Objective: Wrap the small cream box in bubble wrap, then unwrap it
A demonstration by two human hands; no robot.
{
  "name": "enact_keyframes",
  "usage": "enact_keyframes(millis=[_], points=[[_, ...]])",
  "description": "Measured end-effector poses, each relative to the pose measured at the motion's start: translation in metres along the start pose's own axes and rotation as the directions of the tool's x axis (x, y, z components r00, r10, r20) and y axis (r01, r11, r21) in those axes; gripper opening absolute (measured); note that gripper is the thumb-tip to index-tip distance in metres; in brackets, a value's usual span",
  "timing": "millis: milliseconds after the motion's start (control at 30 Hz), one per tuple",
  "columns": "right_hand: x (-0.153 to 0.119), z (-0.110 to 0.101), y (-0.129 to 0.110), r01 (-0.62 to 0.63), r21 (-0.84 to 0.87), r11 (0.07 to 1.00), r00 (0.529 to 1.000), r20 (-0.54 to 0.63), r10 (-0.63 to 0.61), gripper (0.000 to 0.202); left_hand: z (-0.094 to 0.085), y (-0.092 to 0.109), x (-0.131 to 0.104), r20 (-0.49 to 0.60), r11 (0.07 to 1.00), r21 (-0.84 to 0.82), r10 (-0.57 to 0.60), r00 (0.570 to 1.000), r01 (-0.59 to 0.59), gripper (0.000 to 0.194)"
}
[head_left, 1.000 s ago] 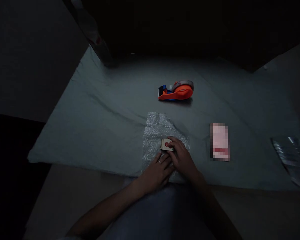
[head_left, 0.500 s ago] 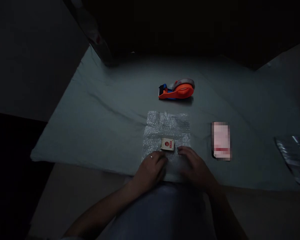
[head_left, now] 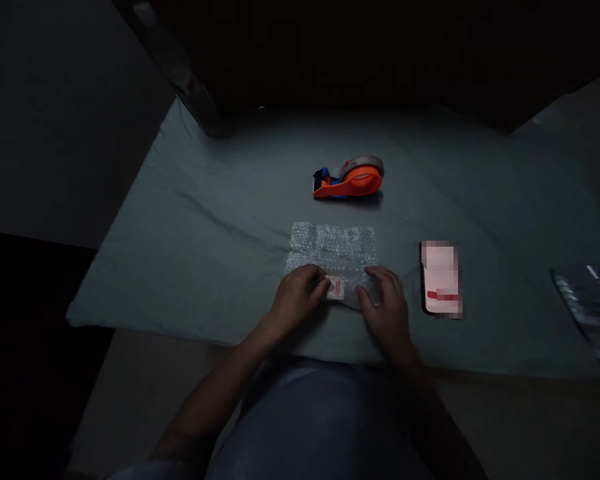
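Observation:
A small white card box with red print lies on a sheet of bubble wrap. The near part of the sheet is now folded up over it, so the print shows hazily through the plastic. My left hand is closed on the folded wrap at the box's left end, thumb against that end. On the other side, my right hand has its thumb and curled fingers on the right part of the fold, a little apart from the box. The wrap under the fingers is partly hidden.
Beyond the wrap lies an orange tape dispenser with a roll of tape. A phone with a blurred lit screen is to the right. Shiny plastic packaging lies at the far right of the cloth-covered table. The room is dim.
Both hands have moved forward, away from my body. The near part of the bubble wrap has been lifted and folded over the box, which lay uncovered before.

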State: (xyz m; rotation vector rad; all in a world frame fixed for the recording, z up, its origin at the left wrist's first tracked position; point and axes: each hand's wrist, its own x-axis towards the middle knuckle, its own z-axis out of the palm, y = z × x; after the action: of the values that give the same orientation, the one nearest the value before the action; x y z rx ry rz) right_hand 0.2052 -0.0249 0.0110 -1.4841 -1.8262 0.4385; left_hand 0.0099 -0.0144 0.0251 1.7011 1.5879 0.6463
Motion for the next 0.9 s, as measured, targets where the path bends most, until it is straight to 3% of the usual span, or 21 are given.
enact_keyframes(millis=[100, 233, 367, 433, 500, 733, 900], points=[[-0.009, -0.001, -0.013, 0.129, -0.075, 0.989, 0.988, -0.073, -0.134, 0.024, 0.001, 0.000, 0.003, 0.025, 1.000, -0.008, -0.023, 0.999, 0.023, 0.006], [-0.019, 0.005, -0.030, 0.277, -0.077, 0.958, 0.949, 0.176, -0.260, 0.026, -0.004, -0.003, 0.004, 0.053, 0.995, -0.090, -0.035, 0.998, 0.040, 0.011], [-0.019, 0.011, -0.031, 0.246, -0.133, 0.960, 0.929, 0.315, -0.195, 0.031, -0.023, -0.014, -0.004, 0.105, 0.989, -0.107, -0.088, 0.991, 0.099, 0.025], [-0.016, 0.010, -0.031, 0.247, -0.168, 0.954, 0.919, 0.354, -0.176, 0.035, -0.033, -0.023, -0.011, 0.139, 0.996, -0.028, -0.084, 0.987, 0.089, 0.020], [-0.014, 0.009, -0.032, 0.260, -0.198, 0.945, 0.906, 0.388, -0.168, 0.038, -0.037, -0.030, -0.018, 0.103, 0.995, 0.020, -0.095, 0.990, 0.094, 0.018], [-0.012, 0.009, -0.039, 0.282, -0.266, 0.922, 0.891, 0.429, -0.149, 0.047, -0.023, -0.032, -0.024, -0.120, 0.981, 0.110, -0.146, 0.982, 0.159, 0.014], [-0.014, 0.011, -0.035, 0.291, -0.269, 0.918, 0.897, 0.411, -0.165, 0.048, -0.027, -0.029, -0.013, -0.024, 0.960, 0.159, -0.229, 0.973, 0.230, 0.014]])
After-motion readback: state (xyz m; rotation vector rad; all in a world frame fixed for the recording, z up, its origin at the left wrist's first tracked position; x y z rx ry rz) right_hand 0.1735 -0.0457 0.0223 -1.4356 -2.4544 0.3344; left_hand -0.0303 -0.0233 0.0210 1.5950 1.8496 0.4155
